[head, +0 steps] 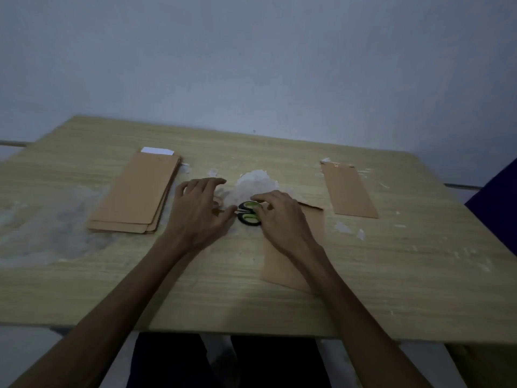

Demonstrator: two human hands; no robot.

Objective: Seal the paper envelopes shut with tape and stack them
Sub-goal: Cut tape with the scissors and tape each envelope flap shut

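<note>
A stack of brown paper envelopes [137, 191] lies at the table's left, with a white slip showing at its far end. A single envelope [351, 190] lies at the right. A third envelope [285, 264] lies in the middle, partly under my right forearm. Scissors with black and green handles [248, 217] lie between my hands. My right hand [282, 217] curls its fingertips and thumb round the scissors' handles. My left hand [200, 211] hovers spread just left of them, over a small brownish thing, perhaps a tape roll [216, 204], mostly hidden.
The wooden table [84, 275] carries scattered scraps of clear tape and a crumpled whitish patch [256, 183] behind the hands. A dark blue cloth [500, 208] shows at the right edge. A grey wall stands behind the table.
</note>
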